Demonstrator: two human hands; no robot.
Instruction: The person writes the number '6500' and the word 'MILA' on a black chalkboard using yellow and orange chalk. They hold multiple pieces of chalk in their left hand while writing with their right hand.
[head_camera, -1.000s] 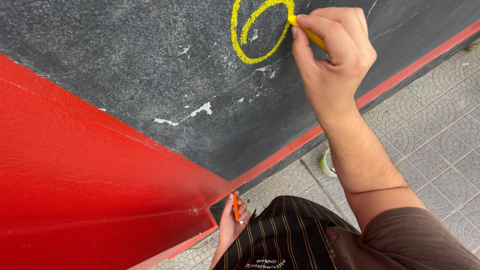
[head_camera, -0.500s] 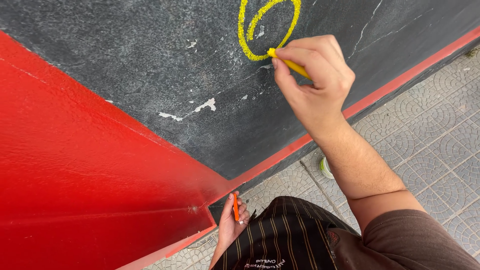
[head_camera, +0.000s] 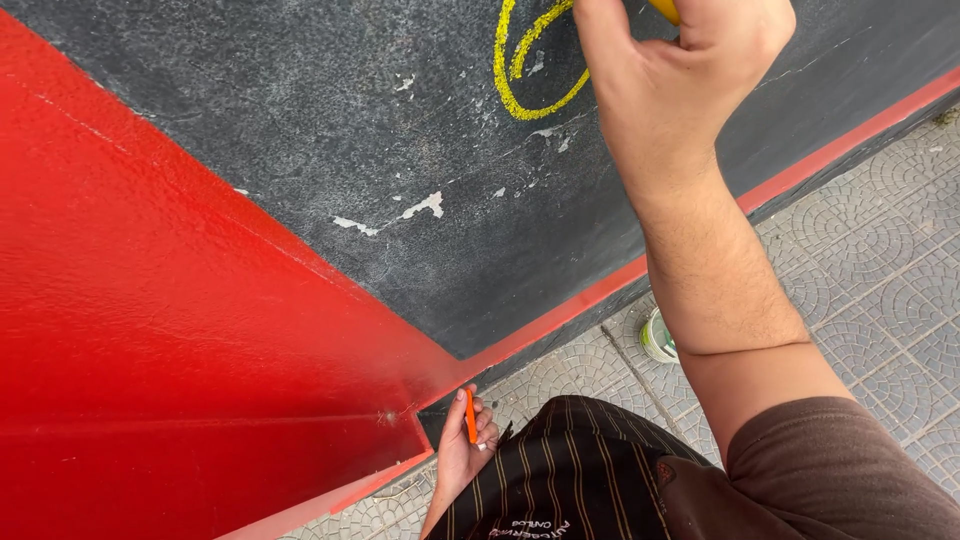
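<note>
My right hand (head_camera: 685, 75) has its grip clamped on yellow chalk (head_camera: 665, 10) beside the yellow circle (head_camera: 520, 80); well below it, my left hand (head_camera: 462, 450) pinches orange chalk (head_camera: 470, 415).

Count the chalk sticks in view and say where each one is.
2. A yellow chalk stick is pinched in the right hand at the dark wall; an orange chalk stick lies in the left hand. Others may be hidden.
</note>
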